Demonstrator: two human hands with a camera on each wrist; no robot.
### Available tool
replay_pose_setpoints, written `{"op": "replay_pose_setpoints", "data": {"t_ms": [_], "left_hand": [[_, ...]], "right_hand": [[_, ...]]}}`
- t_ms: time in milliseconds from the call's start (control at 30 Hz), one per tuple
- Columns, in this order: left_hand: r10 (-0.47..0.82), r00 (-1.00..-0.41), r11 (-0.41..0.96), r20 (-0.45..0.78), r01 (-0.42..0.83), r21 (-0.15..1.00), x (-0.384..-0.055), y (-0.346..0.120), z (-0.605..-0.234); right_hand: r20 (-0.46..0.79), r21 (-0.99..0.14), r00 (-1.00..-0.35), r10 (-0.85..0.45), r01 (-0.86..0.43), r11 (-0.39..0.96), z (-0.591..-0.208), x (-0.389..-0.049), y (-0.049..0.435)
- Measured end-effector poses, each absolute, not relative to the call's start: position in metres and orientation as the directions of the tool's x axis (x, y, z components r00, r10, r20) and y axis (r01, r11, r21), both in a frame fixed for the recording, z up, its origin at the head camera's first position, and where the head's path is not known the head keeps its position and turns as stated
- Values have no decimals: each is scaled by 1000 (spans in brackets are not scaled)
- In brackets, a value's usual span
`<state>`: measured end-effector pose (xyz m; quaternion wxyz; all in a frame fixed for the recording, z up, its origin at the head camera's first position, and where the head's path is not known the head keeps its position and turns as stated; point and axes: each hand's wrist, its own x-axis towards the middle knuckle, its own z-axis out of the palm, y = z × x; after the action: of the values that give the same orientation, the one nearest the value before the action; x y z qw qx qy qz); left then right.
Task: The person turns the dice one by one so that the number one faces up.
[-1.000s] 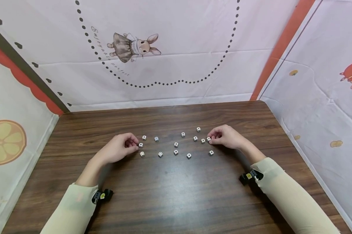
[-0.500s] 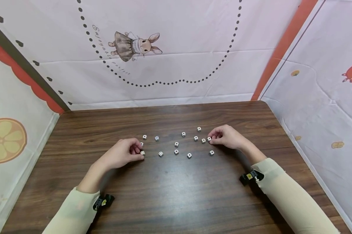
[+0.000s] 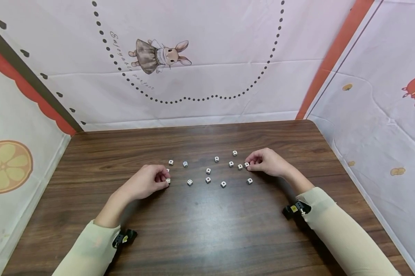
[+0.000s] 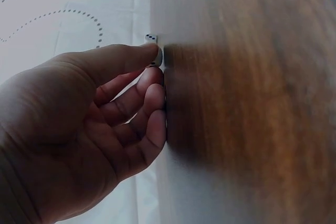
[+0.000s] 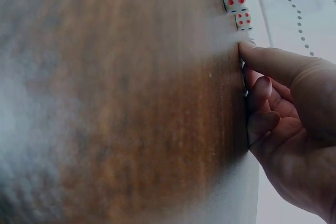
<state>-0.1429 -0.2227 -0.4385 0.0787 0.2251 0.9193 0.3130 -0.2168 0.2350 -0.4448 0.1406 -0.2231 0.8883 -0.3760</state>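
Observation:
Small white dice are spread over the brown table. My left hand [image 3: 146, 182] pinches a die [image 3: 168, 181] between thumb and fingertips at the left end of the spread; in the left wrist view that die [image 4: 156, 57] shows past the thumb tip. Just behind it, another die [image 3: 167, 170] is partly hidden by the fingers. At the right end, my right hand [image 3: 267, 162] pinches a die [image 3: 247, 165] at its fingertips. A second die [image 3: 240, 167] sits close to the left of it. In the right wrist view the thumb mostly hides the held die.
Several more dice lie between the hands, among them a blue-dotted die [image 3: 185, 164] and a die [image 3: 223, 184] nearer the front. A lone die [image 3: 250, 181] lies in front of the right hand. A printed cloth [image 3: 207, 111] hangs behind the wooden table [image 3: 200, 230].
My left hand has moved slightly forward and right, from the rear die at the left end to the front one, and now pinches it. The right hand stays where it was.

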Motion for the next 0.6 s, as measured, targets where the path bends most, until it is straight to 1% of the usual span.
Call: {"op": "replay_pose_setpoints", "data": {"t_ms": [133,367,600], "left_hand": [[460,-888,698,-2,360,619,-143,-224,-439],[490,-871,670,-16,365,646,-143,-228,-439],[477,-879,682,-29,348,643,-143,-230,-439]], "right_hand": [[-86,-732,-860,-503,-288,618,-445,-217,235],[-85,-731,-859,-505,-291,618,-445,-217,235],[-86,-729,-860,-503,-290,620,-444,-217,235]]}}
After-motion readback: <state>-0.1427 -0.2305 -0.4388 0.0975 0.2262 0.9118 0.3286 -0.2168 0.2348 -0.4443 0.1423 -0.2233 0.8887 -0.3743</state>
